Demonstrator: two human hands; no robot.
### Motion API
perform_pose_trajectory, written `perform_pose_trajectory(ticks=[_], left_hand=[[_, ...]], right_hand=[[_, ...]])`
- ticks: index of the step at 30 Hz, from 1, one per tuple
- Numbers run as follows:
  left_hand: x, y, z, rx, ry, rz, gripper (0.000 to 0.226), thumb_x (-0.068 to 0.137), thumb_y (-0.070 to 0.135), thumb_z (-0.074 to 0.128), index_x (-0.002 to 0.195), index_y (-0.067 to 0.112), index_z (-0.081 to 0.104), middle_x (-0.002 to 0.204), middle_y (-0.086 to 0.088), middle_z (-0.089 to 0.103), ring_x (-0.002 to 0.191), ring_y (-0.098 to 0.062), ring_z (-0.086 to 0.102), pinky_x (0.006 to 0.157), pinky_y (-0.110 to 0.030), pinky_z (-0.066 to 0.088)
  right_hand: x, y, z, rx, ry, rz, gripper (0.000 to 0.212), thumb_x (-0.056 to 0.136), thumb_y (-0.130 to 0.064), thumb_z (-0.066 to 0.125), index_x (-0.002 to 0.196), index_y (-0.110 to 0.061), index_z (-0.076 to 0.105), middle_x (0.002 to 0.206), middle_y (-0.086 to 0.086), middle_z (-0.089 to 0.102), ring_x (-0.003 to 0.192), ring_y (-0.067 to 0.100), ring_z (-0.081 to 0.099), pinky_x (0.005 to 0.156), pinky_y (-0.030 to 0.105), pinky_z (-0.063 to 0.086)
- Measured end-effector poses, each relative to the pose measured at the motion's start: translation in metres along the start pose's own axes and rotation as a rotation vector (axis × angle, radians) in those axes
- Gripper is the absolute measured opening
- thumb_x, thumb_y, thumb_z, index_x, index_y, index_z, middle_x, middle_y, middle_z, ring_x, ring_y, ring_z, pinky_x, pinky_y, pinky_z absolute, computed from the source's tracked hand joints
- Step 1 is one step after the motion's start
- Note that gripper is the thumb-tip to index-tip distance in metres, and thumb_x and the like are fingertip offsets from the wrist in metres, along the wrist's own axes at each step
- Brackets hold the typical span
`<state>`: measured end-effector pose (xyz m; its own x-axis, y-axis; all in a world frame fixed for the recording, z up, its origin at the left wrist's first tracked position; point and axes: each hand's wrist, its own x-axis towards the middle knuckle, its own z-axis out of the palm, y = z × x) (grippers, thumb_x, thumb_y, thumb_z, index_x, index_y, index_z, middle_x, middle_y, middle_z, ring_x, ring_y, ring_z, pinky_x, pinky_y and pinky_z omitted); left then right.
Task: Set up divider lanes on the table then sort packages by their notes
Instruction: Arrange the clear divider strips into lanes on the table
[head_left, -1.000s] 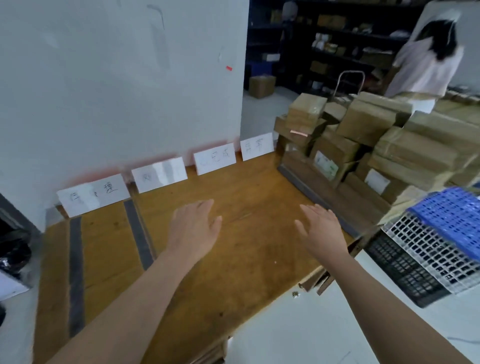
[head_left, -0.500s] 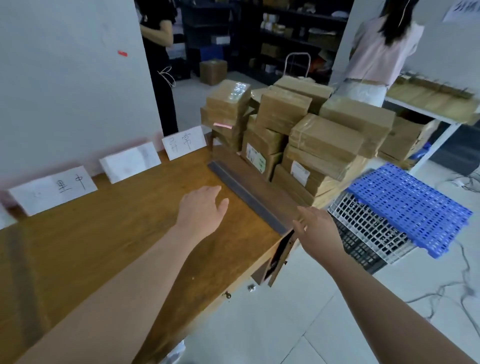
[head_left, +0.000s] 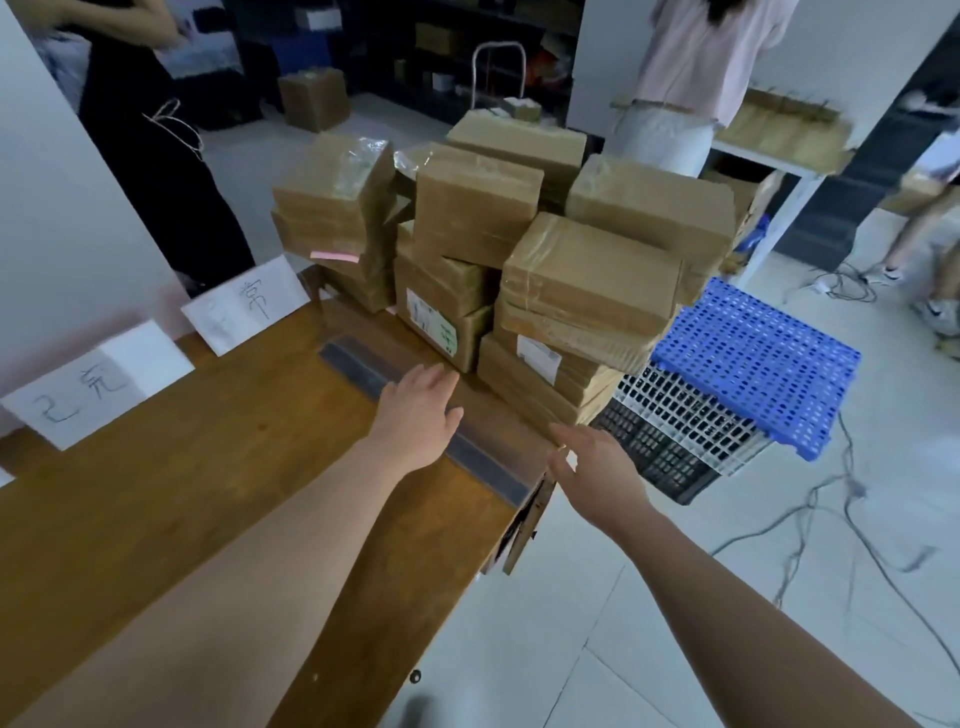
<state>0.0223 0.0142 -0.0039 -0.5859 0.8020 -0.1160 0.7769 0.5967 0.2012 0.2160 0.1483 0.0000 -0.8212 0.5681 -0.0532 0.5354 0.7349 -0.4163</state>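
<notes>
**Status: Two Open Hands at the Package Stack**

1. Desk (head_left: 171, 499): one wooden surface. It carries one grey divider strip (head_left: 358, 368), which runs from near to far just left of the stack.
2. Packages (head_left: 592, 270): brown, tape-wrapped boxes piled in three rough columns on the right far end of the desk. At least ten are visible; the exact count cannot be told because some are hidden.
3. Notes: one pink note (head_left: 335, 255) is stuck to the left column. Two packages show white printed labels.
4. Label sheets: two handwritten white sheets stand against the wall, one at left (head_left: 98, 382) and one further right (head_left: 247, 304).
5. Left hand (head_left: 415, 415): over the divider strip, just short of the stack. Fingers are straight and together, holding nothing.
6. Right hand (head_left: 597, 478): at the near right corner of the desk, beneath the lowest package. Fingers are loosely spread, holding nothing.
7. Floor, right: one blue perforated panel (head_left: 753, 364) lies on one white grid (head_left: 691, 410) and one black grid (head_left: 660, 457).
</notes>
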Motion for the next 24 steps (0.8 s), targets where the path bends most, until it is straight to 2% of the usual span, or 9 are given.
perform_pose_trajectory(ticks=[3,6,9,12,15,18,21,24], left_hand=[[0.024,0.0,0.005,0.043,-0.122,0.04,0.06,0.102,0.047,0.031,0.155,0.024,0.014,0.164,-0.001,0.006,0.151,-0.025,0.003,0.12,-0.053,0.014],[0.038,-0.003,0.01,0.037,-0.164,0.05,0.061,0.102,0.05,0.028,0.156,0.026,0.011,0.164,0.001,0.001,0.151,-0.023,-0.001,0.12,-0.054,0.012],[0.033,-0.01,0.018,-0.028,-0.184,0.034,0.059,0.102,0.048,0.031,0.155,0.028,0.014,0.165,0.003,0.002,0.15,-0.023,0.01,0.12,-0.05,0.019],[0.019,-0.017,0.027,-0.199,-0.19,-0.027,0.058,0.102,0.043,0.037,0.155,0.032,0.014,0.164,0.012,-0.002,0.147,-0.022,0.025,0.116,-0.043,0.032],[0.012,-0.022,0.029,-0.284,-0.097,-0.046,0.053,0.102,0.036,0.044,0.152,0.032,0.028,0.162,0.011,0.014,0.142,-0.019,0.034,0.113,-0.038,0.038],[0.014,-0.027,0.021,-0.255,0.01,-0.064,0.04,0.1,0.03,0.05,0.139,0.03,0.051,0.147,0.006,0.042,0.126,-0.019,0.048,0.105,-0.034,0.044],[0.014,-0.03,0.014,-0.077,0.096,-0.124,0.025,0.096,0.033,0.056,0.119,0.031,0.067,0.13,0.005,0.058,0.122,-0.022,0.045,0.103,-0.036,0.038],[0.017,-0.032,0.009,-0.001,0.136,-0.14,0.016,0.092,0.033,0.064,0.105,0.03,0.074,0.115,0.006,0.068,0.12,-0.019,0.049,0.113,-0.039,0.027]], right_hand=[[0.009,0.003,0.003,0.039,-0.002,0.039,0.038,0.098,-0.026,0.049,0.134,-0.017,0.056,0.136,0.001,0.057,0.126,0.021,0.049,0.106,0.029,0.033],[0.015,0.007,0.005,0.057,-0.011,0.04,0.038,0.098,-0.03,0.05,0.133,-0.019,0.058,0.134,-0.001,0.059,0.124,0.02,0.051,0.105,0.03,0.036],[0.023,0.012,0.006,0.086,-0.029,0.046,0.036,0.098,-0.031,0.05,0.13,-0.018,0.06,0.131,0.0,0.061,0.121,0.021,0.053,0.104,0.033,0.041],[0.028,0.014,0.007,0.111,-0.046,0.026,0.03,0.098,-0.025,0.051,0.12,-0.011,0.065,0.12,0.006,0.067,0.111,0.025,0.058,0.095,0.035,0.046],[0.033,0.014,0.01,0.121,-0.073,-0.005,0.027,0.097,-0.019,0.052,0.112,-0.001,0.066,0.111,0.013,0.068,0.104,0.03,0.06,0.088,0.038,0.049],[0.036,0.012,0.012,0.152,-0.088,-0.031,0.034,0.098,-0.024,0.051,0.128,-0.013,0.061,0.126,0.003,0.064,0.116,0.022,0.057,0.097,0.033,0.045],[0.036,0.011,0.012,0.172,-0.109,-0.031,0.038,0.099,-0.028,0.049,0.134,-0.017,0.057,0.133,0.001,0.06,0.12,0.02,0.056,0.102,0.034,0.044],[0.037,0.012,0.01,0.191,-0.11,-0.013,0.038,0.099,-0.029,0.048,0.134,-0.019,0.056,0.134,-0.001,0.059,0.122,0.018,0.055,0.104,0.035,0.043]])
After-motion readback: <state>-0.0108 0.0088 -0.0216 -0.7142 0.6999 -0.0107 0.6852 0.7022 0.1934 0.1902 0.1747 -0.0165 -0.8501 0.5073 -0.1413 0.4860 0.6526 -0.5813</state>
